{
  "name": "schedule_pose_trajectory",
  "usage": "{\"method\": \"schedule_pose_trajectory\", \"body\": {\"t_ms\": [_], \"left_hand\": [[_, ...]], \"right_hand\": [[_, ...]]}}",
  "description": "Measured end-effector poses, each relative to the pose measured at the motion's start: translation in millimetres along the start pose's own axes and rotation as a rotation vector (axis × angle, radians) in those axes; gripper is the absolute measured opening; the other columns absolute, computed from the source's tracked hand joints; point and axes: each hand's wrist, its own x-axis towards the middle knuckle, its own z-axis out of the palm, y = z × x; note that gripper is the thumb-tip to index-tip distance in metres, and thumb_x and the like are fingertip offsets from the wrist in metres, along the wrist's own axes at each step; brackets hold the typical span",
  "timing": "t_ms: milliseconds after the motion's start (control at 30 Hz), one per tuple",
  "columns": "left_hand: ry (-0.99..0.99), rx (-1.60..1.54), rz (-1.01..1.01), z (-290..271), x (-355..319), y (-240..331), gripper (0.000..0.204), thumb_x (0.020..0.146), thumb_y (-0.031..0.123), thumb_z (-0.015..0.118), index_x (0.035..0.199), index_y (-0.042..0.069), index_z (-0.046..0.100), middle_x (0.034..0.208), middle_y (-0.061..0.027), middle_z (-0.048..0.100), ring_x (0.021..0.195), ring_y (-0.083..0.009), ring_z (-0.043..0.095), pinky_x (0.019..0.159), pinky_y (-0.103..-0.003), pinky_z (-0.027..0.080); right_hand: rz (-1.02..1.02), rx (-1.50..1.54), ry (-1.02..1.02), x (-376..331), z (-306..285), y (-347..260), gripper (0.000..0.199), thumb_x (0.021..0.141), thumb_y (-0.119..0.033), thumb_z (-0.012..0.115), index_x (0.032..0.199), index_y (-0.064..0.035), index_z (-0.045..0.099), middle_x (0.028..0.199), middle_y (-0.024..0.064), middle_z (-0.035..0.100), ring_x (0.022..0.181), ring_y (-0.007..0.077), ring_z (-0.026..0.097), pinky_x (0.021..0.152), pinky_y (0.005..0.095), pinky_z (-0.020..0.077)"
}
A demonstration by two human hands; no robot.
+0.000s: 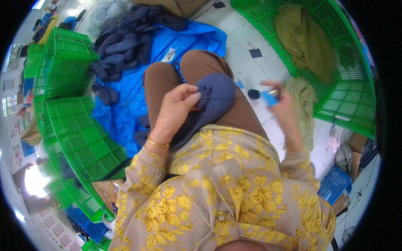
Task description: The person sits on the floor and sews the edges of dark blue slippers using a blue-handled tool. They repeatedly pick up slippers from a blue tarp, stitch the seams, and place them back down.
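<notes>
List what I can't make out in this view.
Head view:
- Blue item in the right hand: motion blur smears its shape.
- Navy item: the left hand covers part of it.
- Green crate at right: its far end is cut off by the top edge.

Bright overall illumination, with soft shading; a window (9, 106) glows pale at the far left, and a white glare patch (35, 182) is overexposed at the lower left; the floor (238, 37) appears bright at upper centre; the right hand (281, 101) is blurred, the left hand (178, 106) clearer; green baskets (73, 140) bend along the left rim; the corners are black.
</notes>
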Motion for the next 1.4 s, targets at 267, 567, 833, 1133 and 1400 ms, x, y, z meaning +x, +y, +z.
{"method": "schedule_pose_trajectory", "body": {"t_ms": [267, 567, 833, 1133, 1400], "left_hand": [[0.156, 0.500, 0.296, -1.4, -0.4, -10.9, 0.013, 0.091, 0.010, 0.067, 0.099, 0.002, 0.061, 0.080, 0.0007, 0.063, 0.071, -0.0043, 0.058, 0.058, -0.021, 0.045], [0.138, 0.509, 0.033, 18.0, -32.1, 30.6, 0.029, 0.086, 0.020, 0.074, 0.066, 0.002, 0.064, 0.060, -0.0017, 0.061, 0.057, -0.0029, 0.053, 0.047, -0.021, 0.037], [0.039, 0.359, 0.140, 15.3, -40.1, 13.8, 0.011, 0.086, 0.012, 0.072, 0.084, 0.000, 0.072, 0.069, 0.0009, 0.064, 0.060, -0.0028, 0.054, 0.050, -0.019, 0.040], [-0.213, -0.394, -0.108, 5.8, -51.2, 23.7, 0.006, 0.096, 0.006, 0.058, 0.091, 0.006, 0.054, 0.082, -0.0044, 0.063, 0.054, -0.0062, 0.049, 0.046, -0.019, 0.035], [-0.107, -0.012, -0.160, 9.2, -55.9, 25.4, 0.008, 0.094, 0.010, 0.065, 0.090, 0.003, 0.066, 0.064, 0.0070, 0.050, 0.048, -0.0006, 0.036, 0.042, -0.019, 0.026]], "right_hand": [[-0.032, 0.153, -0.376, -26.5, 43.3, -57.0, 0.012, 0.086, -0.010, 0.071, 0.096, -0.0039, 0.068, 0.082, 0.0009, 0.065, 0.065, 0.0076, 0.052, 0.058, 0.0253, 0.0433], [-0.163, 0.131, -0.539, -47.0, 60.1, -83.6, 0.011, 0.085, -0.007, 0.069, 0.095, -0.0044, 0.065, 0.078, 0.0073, 0.063, 0.067, 0.0168, 0.059, 0.060, 0.0293, 0.0458], [-0.123, 0.017, -0.524, -29.2, 55.4, -93.8, 0.026, 0.085, -0.002, 0.060, 0.110, -0.0070, 0.056, 0.096, 0.0127, 0.065, 0.084, 0.0298, 0.066, 0.072, 0.0371, 0.0516], [-0.475, -0.240, -0.550, 6.8, 68.1, -72.3, 0.031, 0.076, 0.002, 0.057, 0.104, -0.0090, 0.065, 0.091, 0.0125, 0.063, 0.084, 0.0336, 0.062, 0.073, 0.0401, 0.0489], [-0.442, -0.162, -0.557, 12.7, 66.8, -72.2, 0.023, 0.079, -0.004, 0.060, 0.101, -0.0078, 0.065, 0.088, 0.0116, 0.061, 0.082, 0.0314, 0.061, 0.071, 0.0390, 0.0483]]}}
